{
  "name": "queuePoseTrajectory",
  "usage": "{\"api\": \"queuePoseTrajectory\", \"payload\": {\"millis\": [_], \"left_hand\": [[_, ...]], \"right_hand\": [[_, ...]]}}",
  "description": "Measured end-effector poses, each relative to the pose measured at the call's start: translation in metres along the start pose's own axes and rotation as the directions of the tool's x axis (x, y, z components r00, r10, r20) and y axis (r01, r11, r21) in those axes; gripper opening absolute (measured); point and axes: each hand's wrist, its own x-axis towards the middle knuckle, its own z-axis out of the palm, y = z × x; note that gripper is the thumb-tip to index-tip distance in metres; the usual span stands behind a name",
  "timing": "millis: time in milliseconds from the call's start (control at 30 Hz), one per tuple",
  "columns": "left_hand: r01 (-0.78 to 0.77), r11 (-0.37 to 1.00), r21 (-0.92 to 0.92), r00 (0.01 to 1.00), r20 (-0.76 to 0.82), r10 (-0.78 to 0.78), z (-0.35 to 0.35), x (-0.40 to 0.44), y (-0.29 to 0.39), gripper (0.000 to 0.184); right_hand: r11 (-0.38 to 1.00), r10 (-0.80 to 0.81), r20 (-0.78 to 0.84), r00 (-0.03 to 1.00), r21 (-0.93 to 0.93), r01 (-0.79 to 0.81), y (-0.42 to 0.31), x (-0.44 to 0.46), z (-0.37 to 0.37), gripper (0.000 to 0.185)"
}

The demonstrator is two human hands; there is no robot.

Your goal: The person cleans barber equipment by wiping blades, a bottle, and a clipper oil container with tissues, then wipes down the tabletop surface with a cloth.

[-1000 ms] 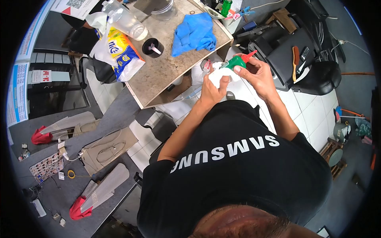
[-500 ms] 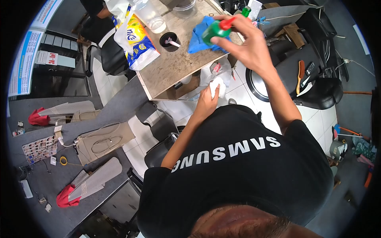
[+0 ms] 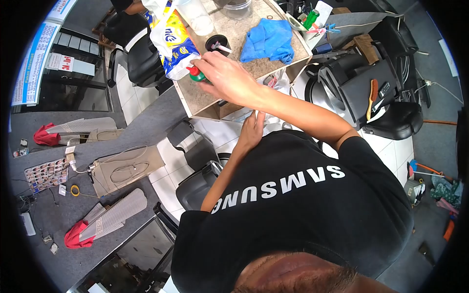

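My right hand [image 3: 224,75] is closed around a small green bottle with a red cap [image 3: 197,74], held low over the front left corner of the wooden cart top [image 3: 215,88]. Beside it are a yellow, blue and white plastic pack [image 3: 173,41] and a black cup [image 3: 216,45] with a pale stick in it. My left hand [image 3: 252,129] is in front of the cart, its fingertips partly hidden by my right forearm. A bit of white tissue [image 3: 269,118] shows at its thumb. To the right on the top lies a crumpled blue cloth [image 3: 267,41].
A clear container [image 3: 198,19] and a clear tub [image 3: 238,9] stand farther back on the cart. Another green bottle [image 3: 310,18] is at the right. Black salon chairs [image 3: 391,112] flank the cart, and a grey counter [image 3: 122,171] with cables runs along the left.
My right hand has carried the green bottle left and down, from above the blue cloth to beside the pack. My left hand stays near the same place, now partly covered by my right forearm.
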Motion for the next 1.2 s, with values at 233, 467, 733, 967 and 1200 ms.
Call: {"api": "queuePoseTrajectory", "payload": {"millis": [233,467,733,967,1200], "left_hand": [[0.109,0.994,0.014,0.993,0.046,-0.11,0.004,0.001,-0.003,0.046],[-0.084,0.996,-0.016,0.996,0.01,0.084,0.005,0.0,0.004,0.033],[-0.041,0.999,0.006,0.987,0.153,0.04,-0.007,0.011,0.039,0.041],[-0.21,0.934,-0.29,0.977,-0.028,0.211,-0.01,0.023,0.075,0.029],[-0.354,0.884,-0.305,0.901,-0.363,0.236,-0.029,0.068,0.116,0.036]], "right_hand": [[0.993,0.108,-0.023,0.994,-0.049,-0.109,0.0,-0.004,0.006,0.053],[0.997,0.0,-0.299,0.954,-0.079,-0.024,-0.002,-0.039,-0.058,0.047],[0.871,0.185,-0.002,0.983,-0.462,-0.165,0.087,-0.06,-0.086,0.042],[0.916,0.285,-0.264,0.921,-0.208,-0.343,0.096,-0.023,-0.101,0.021],[0.752,0.567,-0.032,0.823,-0.388,-0.533,0.141,0.054,-0.121,0.057]]}}
